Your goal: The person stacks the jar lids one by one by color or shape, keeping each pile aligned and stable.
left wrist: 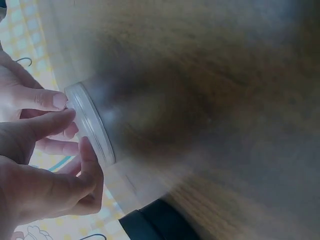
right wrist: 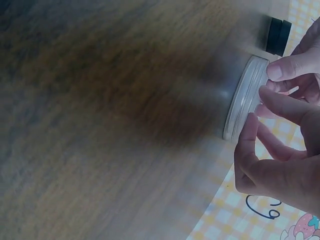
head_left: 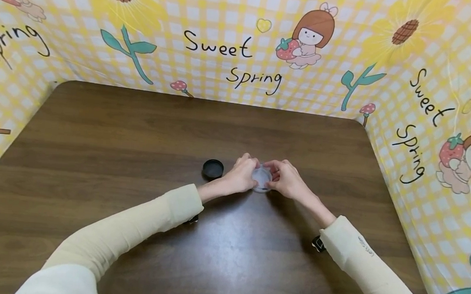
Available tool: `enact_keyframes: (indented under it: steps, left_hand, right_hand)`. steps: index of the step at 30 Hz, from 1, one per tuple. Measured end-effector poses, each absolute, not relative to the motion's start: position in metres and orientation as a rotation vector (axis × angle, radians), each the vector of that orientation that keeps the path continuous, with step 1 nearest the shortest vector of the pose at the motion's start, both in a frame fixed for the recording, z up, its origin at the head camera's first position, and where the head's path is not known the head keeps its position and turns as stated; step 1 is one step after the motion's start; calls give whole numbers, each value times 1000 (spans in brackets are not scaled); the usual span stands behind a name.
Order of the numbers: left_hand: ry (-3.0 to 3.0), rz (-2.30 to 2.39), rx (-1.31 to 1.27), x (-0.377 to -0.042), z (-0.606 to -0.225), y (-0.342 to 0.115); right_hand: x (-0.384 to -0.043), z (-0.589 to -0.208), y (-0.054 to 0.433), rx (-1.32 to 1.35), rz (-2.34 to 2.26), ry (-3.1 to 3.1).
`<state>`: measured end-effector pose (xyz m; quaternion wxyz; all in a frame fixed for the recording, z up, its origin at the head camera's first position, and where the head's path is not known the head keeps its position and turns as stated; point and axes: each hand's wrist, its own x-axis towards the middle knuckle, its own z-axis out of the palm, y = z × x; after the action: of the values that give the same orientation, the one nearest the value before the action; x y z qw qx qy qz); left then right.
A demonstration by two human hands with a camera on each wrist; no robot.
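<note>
A shallow, round, clear plastic container (head_left: pixel 262 178) lies flat on the brown wooden table (head_left: pixel 158 131), between the two hands. My left hand (head_left: pixel 241 173) holds its left side, thumb at the near edge and fingers toward the far edge. From the right, my right hand (head_left: pixel 287 179) pinches the rim with thumb and curled fingers. The wrist views show the container's ridged side wall (left wrist: pixel 90 122) low on the table, with fingertips (right wrist: pixel 267 92) meeting at its upper edge. Parts of the rim are hidden behind the fingers.
Just left of the left hand is a round black lid-like piece (head_left: pixel 213 169), hollow side up. A yellow checked cloth (head_left: pixel 228 22) with printed figures hangs round the table's back and sides. Light glares off the table's near part.
</note>
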<state>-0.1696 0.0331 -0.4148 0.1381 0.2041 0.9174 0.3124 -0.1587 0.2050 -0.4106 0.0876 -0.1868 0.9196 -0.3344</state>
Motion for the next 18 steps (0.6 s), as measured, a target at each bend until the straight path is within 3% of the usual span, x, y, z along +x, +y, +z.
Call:
enact_keyframes:
  steps: [12, 18]
  left_hand:
    - [2679, 964, 540, -168, -418, 33]
    - [2626, 1135, 635, -171, -419, 31]
  right_hand:
    - [-161, -413, 203, -578, -1019, 2740]
    - [-160, -413, 211, -471, -1123, 2779]
